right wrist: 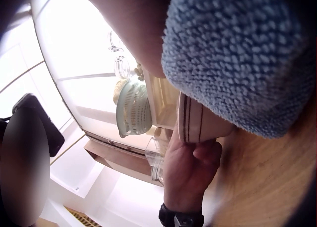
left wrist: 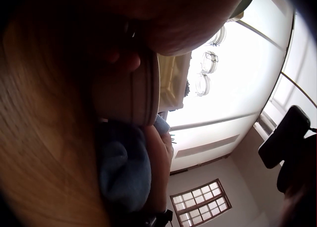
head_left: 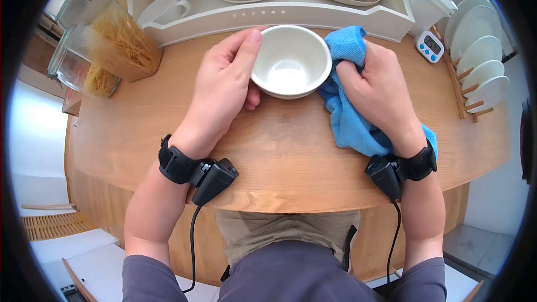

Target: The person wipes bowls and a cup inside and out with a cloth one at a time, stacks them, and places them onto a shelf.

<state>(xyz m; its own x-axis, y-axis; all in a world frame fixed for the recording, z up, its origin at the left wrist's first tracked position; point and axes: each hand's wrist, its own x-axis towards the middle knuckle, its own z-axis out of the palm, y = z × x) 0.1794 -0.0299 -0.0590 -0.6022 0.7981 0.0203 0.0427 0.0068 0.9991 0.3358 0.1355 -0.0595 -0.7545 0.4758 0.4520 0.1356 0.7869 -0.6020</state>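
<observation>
A white bowl (head_left: 292, 64) stands near the middle of the wooden table, its shiny inside facing up. Dark stripes run round its outer wall (right wrist: 198, 119) below the rim, as the right wrist view shows. My left hand (head_left: 224, 72) grips the bowl's left side, thumb up at the rim and fingers round the outside. In my right hand (head_left: 381, 86) is a bunched blue terry cloth (head_left: 348, 120), pressed up to the bowl's right side. The cloth's loose end trails over the table toward my right wrist.
A white shelf (head_left: 279, 19) with stacked plates and bowls stands behind the bowl. Pasta jars (head_left: 126, 36) are at the left. To the right are a small timer (head_left: 429, 46) and a wooden rack (head_left: 460, 86) of plates. The table's front edge (head_left: 291, 210) runs close to my body.
</observation>
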